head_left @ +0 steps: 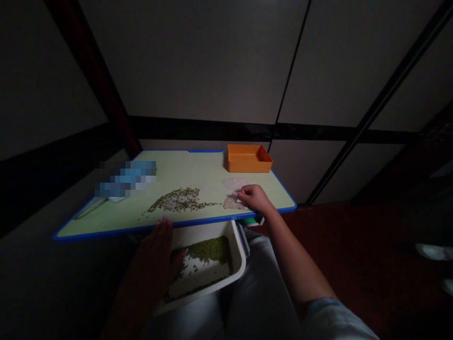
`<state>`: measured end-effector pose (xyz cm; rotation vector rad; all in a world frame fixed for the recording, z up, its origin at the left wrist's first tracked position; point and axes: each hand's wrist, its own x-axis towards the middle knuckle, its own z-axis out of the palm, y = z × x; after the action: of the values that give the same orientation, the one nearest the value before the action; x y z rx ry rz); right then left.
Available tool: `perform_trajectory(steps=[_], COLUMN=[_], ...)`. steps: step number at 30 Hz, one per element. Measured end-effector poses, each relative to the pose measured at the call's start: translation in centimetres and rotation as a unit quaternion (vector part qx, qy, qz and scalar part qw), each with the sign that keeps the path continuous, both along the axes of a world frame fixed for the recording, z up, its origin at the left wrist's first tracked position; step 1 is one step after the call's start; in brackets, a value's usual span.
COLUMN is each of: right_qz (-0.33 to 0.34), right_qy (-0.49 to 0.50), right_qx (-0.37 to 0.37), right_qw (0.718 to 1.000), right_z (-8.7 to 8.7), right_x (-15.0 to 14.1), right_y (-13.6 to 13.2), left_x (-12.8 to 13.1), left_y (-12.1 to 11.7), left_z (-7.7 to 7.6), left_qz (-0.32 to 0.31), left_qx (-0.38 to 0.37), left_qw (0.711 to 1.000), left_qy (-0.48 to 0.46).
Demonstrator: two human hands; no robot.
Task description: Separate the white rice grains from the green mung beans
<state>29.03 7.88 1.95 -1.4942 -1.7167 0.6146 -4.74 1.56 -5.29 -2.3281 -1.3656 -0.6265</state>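
Small green seed-like bits [180, 199] lie in a loose spread on the pale green table [177, 165] with a blue edge. More green bits [210, 248] are heaped in a white drawer [242, 257] under the front edge. My right hand [253, 196] rests above the table's right part, thumb and fingers pinched together; anything between them is too small to name. Beneath it lies a pale pinkish patch [231, 202], partly covered by the hand. At the drawer's left side, my left hand [157, 248] reaches with fingers stretched and thumb apart, holding nothing visible.
An orange open box [249, 165] stands at the table's back right. A blurred blue object [129, 178] is at the left end. Behind the table rises a panelled wall [212, 61]. Light-coloured shoes [433, 251] show on the dark red floor at far right.
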Motion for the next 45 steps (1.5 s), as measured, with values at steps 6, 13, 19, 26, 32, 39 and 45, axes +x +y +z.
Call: perform_trajectory(steps=[6,13,19,26,32,39,45], right_qz=[0.018,0.033,0.041,0.096,0.06,-0.043,-0.041], right_qy=[0.04,0.041,0.002,0.011,0.059,0.091,0.053], right_qx=[-0.003,-0.002,-0.004,0.004,0.019,0.015,0.001], right_qw=[0.999,0.999,0.999,0.995,0.996,0.995,0.998], right_z=[0.3,0.2,0.0,0.2,0.3,0.0,-0.2], right_x=[-0.2,-0.1,-1.0,-1.2,-0.9,-0.6,-0.5], right_y=[-0.3,-0.1,0.2,-0.2,-0.3,0.0,0.2], left_x=[0.3,1.0,0.9,1.0,0.9,0.6,0.7], left_y=[0.0,-0.3,0.4,0.2,-0.1,-0.1,-0.1], left_z=[-0.2,-0.1,-1.1,-0.7,-0.4,0.1,0.0], left_qz=[-0.005,-0.006,-0.013,-0.003,-0.005,-0.014,-0.005], left_qx=[0.01,0.009,0.019,0.028,0.013,0.025,0.015], left_qw=[1.0,0.999,0.999,0.999,1.0,1.0,1.0], left_qy=[-0.012,-0.036,-0.042,-0.03,-0.021,0.006,-0.004])
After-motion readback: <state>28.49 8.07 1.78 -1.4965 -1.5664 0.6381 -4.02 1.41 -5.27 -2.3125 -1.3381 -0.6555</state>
